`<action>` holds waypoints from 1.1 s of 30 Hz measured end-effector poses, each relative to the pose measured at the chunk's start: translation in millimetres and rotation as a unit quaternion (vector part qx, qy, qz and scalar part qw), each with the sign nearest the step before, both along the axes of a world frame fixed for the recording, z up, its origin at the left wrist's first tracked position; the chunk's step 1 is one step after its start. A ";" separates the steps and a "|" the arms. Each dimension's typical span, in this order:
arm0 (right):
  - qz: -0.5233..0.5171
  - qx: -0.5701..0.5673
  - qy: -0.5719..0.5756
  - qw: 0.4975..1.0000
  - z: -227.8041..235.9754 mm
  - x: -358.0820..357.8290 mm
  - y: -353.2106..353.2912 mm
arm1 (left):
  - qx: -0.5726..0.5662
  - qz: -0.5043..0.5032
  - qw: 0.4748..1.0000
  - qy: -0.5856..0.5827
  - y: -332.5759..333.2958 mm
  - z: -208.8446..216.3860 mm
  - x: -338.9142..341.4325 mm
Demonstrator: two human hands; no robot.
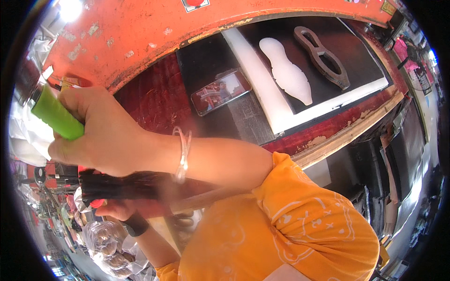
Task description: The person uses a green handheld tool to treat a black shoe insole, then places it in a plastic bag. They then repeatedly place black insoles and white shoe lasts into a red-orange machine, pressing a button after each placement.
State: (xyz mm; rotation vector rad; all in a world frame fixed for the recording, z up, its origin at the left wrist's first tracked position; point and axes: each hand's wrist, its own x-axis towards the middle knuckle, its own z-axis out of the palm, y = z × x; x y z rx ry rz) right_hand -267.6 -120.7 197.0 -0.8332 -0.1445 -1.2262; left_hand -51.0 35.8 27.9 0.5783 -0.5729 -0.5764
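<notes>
My right hand, with a clear bracelet at its wrist, reaches far left across the bench. It is closed around a bright green handle; what the handle belongs to does not show. Below it is my left hand, a black band on its wrist and its fingers curled by a small red piece. What the left hand grips cannot be made out. Just above those fingers is a dark, shiny block-like thing, partly behind my right arm. My right hand is nearest the orange machine's left end.
An orange machine body curves along the back. On the dark red bench lie a phone, a white strip, a white sole-shaped piece and a brown sole-shaped metal frame on black sheeting. Plastic bags sit lower left.
</notes>
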 end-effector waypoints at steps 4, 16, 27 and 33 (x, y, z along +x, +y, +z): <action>0.055 -0.281 0.025 0.958 12.7 5.6 10.7 | 0.070 -0.003 0.993 -0.097 -0.8 -3.3 20.4; 0.123 -0.180 0.080 0.973 7.3 27.3 25.4 | 0.048 0.217 0.972 -0.070 -16.3 25.2 -9.3; 0.233 -0.098 0.169 0.953 -49.2 19.9 0.5 | -0.005 0.138 0.990 -0.001 27.2 -16.2 58.4; 0.176 -0.261 0.276 0.908 -54.6 68.8 7.9 | -0.020 0.139 0.990 -0.007 51.1 -47.2 43.8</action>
